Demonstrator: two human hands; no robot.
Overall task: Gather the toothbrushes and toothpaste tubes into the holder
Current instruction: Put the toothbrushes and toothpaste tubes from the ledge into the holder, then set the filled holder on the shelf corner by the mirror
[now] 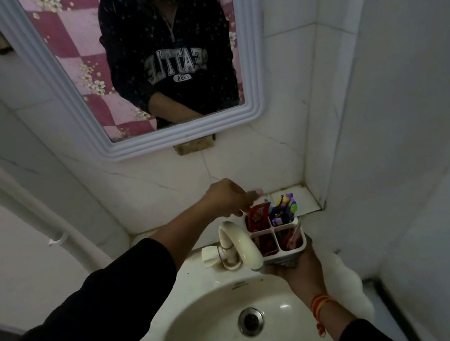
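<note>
A white four-compartment holder is held up behind the tap, over the back of the sink. My right hand grips it from underneath. A red toothpaste tube stands in the far-left compartment, purple and blue toothbrushes fill the far-right one, and a pink toothbrush leans in the near-right one. Another red tube sits in the near-left compartment. My left hand hovers above the holder's far-left corner, fingers pinched over the top of the red tube; whether it grips the tube is unclear.
A cream curved tap stands just left of the holder. The white sink basin with its metal drain lies below. A small tiled ledge sits in the corner behind. A white-framed mirror hangs above.
</note>
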